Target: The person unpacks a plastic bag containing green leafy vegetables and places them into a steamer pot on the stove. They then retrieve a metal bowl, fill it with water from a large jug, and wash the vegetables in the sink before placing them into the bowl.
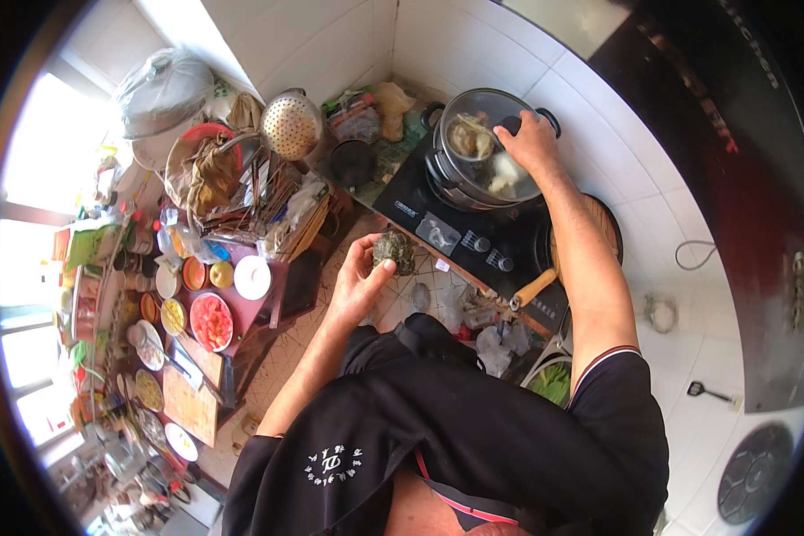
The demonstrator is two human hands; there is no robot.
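Note:
My left hand (360, 280) grips a dark green, crumpled, leafy-looking lump (394, 253) between thumb and fingers, above the floor beside the stove's front edge. What the lump is cannot be told for sure. My right hand (534, 142) has its fingers on the black knob (508, 125) of a glass lid (462, 144). That lid lies over a steel pot (450, 191) with black handles, standing on the black gas stove (409, 194). Through the glass, brownish pieces (470, 134) and pale white pieces (504, 175) show.
A pan's wooden handle (534, 288) juts past the stove front. At left, a table holds a plate of cut red pieces (211, 322), a cutting board (191, 395) with a knife (197, 375), and several bowls. A perforated ladle (291, 125) hangs over bundled sticks. Green leaves (551, 384) lie below.

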